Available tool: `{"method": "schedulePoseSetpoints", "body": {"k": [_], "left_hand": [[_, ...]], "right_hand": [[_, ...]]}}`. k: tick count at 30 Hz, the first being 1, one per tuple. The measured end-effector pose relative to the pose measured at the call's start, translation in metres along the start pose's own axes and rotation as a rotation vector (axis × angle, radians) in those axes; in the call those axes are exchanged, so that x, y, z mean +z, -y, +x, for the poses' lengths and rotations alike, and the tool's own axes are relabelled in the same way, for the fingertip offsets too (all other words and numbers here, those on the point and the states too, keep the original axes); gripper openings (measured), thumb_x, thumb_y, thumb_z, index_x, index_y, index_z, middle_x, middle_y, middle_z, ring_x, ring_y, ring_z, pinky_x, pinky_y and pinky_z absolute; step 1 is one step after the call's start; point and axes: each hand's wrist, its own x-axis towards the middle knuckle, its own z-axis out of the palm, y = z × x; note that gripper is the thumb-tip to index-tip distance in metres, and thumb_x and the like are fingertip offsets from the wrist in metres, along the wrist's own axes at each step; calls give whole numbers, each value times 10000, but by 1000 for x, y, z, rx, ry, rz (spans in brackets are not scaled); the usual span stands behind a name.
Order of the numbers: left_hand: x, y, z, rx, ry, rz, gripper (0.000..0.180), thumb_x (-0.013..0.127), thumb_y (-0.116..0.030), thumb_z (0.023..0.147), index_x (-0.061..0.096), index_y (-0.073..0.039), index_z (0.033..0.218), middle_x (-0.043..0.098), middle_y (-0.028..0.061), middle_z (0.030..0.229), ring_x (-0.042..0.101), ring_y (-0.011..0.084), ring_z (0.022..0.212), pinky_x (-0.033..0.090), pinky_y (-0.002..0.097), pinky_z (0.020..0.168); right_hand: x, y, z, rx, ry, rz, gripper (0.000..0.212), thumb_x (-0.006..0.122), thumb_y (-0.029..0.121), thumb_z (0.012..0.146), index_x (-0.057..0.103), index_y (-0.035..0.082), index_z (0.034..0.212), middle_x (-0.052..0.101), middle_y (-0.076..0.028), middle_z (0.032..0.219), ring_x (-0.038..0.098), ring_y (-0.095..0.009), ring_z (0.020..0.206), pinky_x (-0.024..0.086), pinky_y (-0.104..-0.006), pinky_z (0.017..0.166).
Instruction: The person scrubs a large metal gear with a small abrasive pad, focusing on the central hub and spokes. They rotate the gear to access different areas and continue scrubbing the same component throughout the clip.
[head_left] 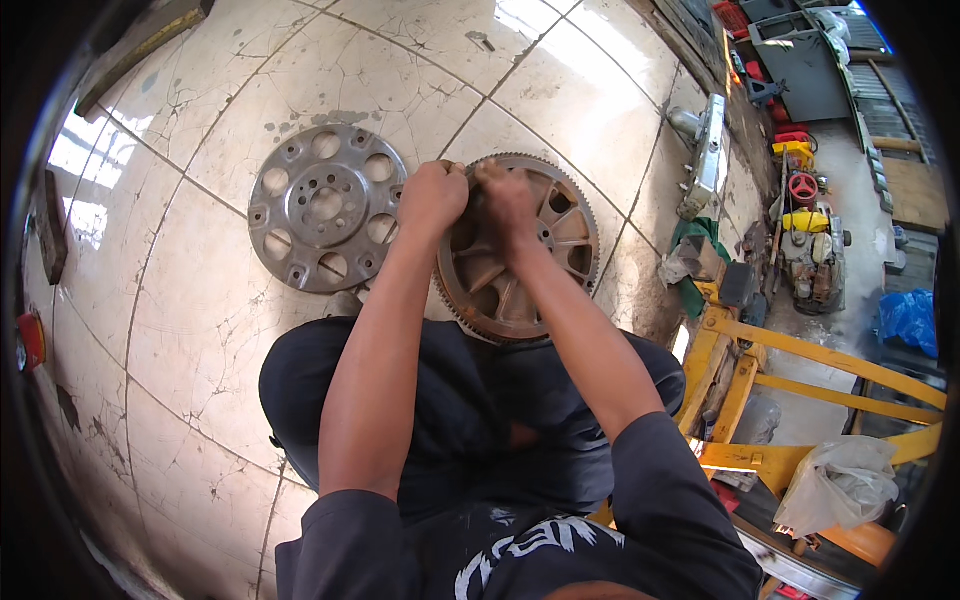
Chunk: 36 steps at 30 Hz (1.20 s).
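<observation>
A rusty brown toothed flywheel (508,290), with spokes and openings, lies in front of my knees. My left hand (436,196) is closed at the upper left part of its rim; what the fingers hold, if anything, is hidden. Beside it my right hand (508,208) is over the flywheel's upper part, slightly blurred, with its fingers curled in. I cannot make out anything in its grasp. To the left, a grey metal disc (290,200) with a ring of large round holes and smaller holes at its centre lies flat on the floor.
Cracked cream tiles (180,320) make up the floor. A yellow metal frame (800,347) stands close on my right, with a clear plastic bag (840,485) on it. Farther right are an engine-like machine (815,250) and a blue plastic bag (908,322). A silvery metal part (706,155) stands ahead right.
</observation>
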Motion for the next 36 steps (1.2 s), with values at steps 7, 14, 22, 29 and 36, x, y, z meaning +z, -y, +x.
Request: {"method": "schedulePoseSetpoints", "body": {"k": [7, 14, 22, 29, 36], "left_hand": [[4, -3, -23, 128, -117, 52, 362, 588, -272, 1018, 763, -25, 1217, 742, 272, 1195, 702, 445, 1149, 532, 544, 1013], [-1, 10, -16, 162, -254, 112, 391, 567, -88, 894, 781, -89, 1221, 740, 305, 1139, 697, 445, 1140, 532, 522, 1017], [1, 7, -10, 199, -302, 103, 438, 565, -58, 858, 777, -92, 1239, 737, 294, 1148, 690, 447, 1140, 530, 520, 1016], [-7, 7, -9, 101, -213, 89, 416, 586, -79, 876, 782, -114, 1242, 731, 251, 1211, 678, 413, 1188, 535, 505, 1027], [-13, 5, -4, 81, -253, 48, 459, 567, -60, 837, 790, -118, 1234, 765, 225, 1143, 711, 392, 1126, 551, 496, 985]], "right_hand": [[-30, -50, 4, 332, 260, -98, 284, 645, 33, 842, 810, 13, 1073, 790, -204, 1076, 756, -377, 1032, 587, -462, 974], [-50, -45, 8, 154, 174, 6, 249, 586, 67, 901, 803, 57, 1023, 768, -231, 978, 746, -412, 867, 596, -497, 836], [-15, -57, -7, 82, -48, 82, 325, 695, 172, 872, 814, 39, 1144, 799, -202, 1024, 760, -373, 864, 599, -483, 881], [-4, 15, 6, -7, 12, 101, 347, 583, 43, 853, 830, 98, 1090, 799, -166, 1077, 736, -363, 1064, 559, -448, 1004], [0, -18, 2, 171, -47, 42, 409, 559, 6, 841, 811, 93, 1151, 795, -153, 1162, 737, -390, 1011, 556, -488, 988]]}}
